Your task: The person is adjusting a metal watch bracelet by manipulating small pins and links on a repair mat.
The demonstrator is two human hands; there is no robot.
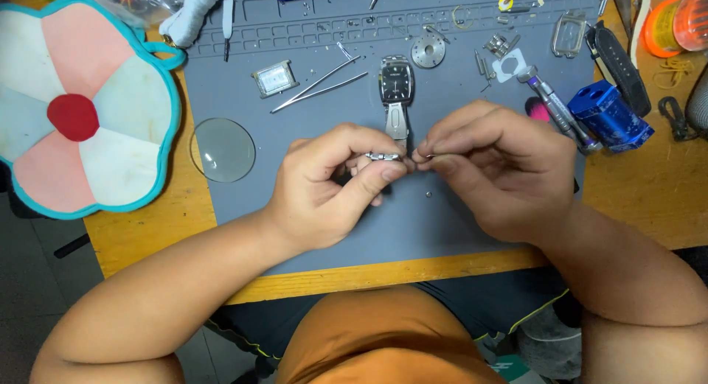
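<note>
My left hand pinches a small silver metal band link between thumb and forefinger, above the grey work mat. My right hand meets it from the right, fingertips closed on a tiny thin metal part at the link's end; the part is too small to make out. Just beyond the fingers lies a rectangular black-dial wristwatch with a short piece of metal band attached, pointing toward my hands.
Tweezers, a silver watch case, a round gear-like disc, a round glass lens, a blue tool block, a screwdriver and a black strap lie around. A flower-shaped pad sits left.
</note>
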